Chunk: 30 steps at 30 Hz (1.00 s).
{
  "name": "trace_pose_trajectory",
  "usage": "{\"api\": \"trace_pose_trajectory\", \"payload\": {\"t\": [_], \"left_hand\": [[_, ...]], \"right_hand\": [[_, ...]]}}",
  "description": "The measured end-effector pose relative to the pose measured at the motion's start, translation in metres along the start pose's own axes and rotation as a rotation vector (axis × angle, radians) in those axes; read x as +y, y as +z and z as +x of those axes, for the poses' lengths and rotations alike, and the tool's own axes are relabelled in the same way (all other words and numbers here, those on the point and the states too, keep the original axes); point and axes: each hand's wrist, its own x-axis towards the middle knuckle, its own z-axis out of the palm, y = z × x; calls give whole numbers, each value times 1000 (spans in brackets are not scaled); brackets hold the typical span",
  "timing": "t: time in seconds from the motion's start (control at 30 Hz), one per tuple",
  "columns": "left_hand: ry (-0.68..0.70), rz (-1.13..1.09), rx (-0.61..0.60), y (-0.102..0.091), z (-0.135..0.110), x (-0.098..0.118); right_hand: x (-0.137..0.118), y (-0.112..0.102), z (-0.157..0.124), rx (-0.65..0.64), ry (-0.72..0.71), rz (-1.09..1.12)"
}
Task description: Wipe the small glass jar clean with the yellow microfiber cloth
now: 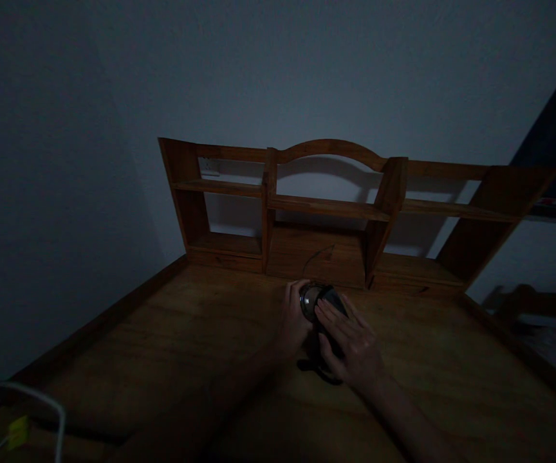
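Observation:
A dark object with a shiny round end (308,301) is held above the desk; the dim light hides its exact kind. My left hand (296,321) wraps its fingers around the left side of that round end. Against its right side lies a black piece (334,297), whose material I cannot make out. My right hand (352,337) grips this black piece, fingers laid over it and thumb lower down. Below both hands a black curved part (324,373) shows close to the desktop; whether it joins the object is unclear.
The wooden desktop (162,341) spreads around the hands. A wooden shelf unit (326,207) stands along its back edge before the wall, with a wall outlet (208,166) behind it. At lower left are a pale cable (41,393) and a yellow tag (18,432).

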Motion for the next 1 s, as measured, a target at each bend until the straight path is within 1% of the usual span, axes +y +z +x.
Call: {"api": "trace_pose_trajectory", "payload": {"t": [0.07, 0.13, 0.2, 0.23, 0.3, 0.37, 0.47, 0.53, 0.6, 0.67, 0.73, 0.8, 0.83, 0.9, 0.93, 1.0], "left_hand": [[22, 10, -37, 0, -1, 0], [62, 11, -96, -2, -4, 1], [105, 19, -159, -4, -7, 2], [116, 23, -169, -5, -7, 2], [107, 17, -142, -6, -7, 1], [64, -15, -75, -4, -5, 0], [4, -23, 20, -1, 0, 0], [9, 3, 34, 0, 2, 1], [42, 18, -5, 1, 1, 3], [69, 18, -71, 0, -2, 4], [93, 25, -138, -2, -5, 5], [113, 34, -171, -4, -7, 5], [110, 36, -168, -5, -7, 4], [80, 34, -120, -6, -4, 3], [54, 32, -82, -6, -2, 2], [22, 30, 1, -5, 2, 0]], "right_hand": [[-1, -1, 2, -12, 55, -30], [-3, -1, 5, -62, 86, -44], [-6, 0, 9, -124, 80, -33], [-7, 1, 10, -152, 61, -20], [-7, 1, 10, -180, 5, 13], [-4, 1, 7, -169, -61, 44], [2, -2, 1, -74, -106, 66], [6, -4, -1, -2, -71, 51], [7, -5, -1, 16, -3, 12], [6, -4, 2, -20, 49, -19], [3, -4, 7, -78, 53, -16], [0, -3, 10, -138, 22, 11], [-1, -3, 11, -163, -4, 27], [-1, -3, 10, -184, -56, 60], [0, -3, 8, -169, -77, 75], [2, -3, 4, -91, -78, 86]]}}
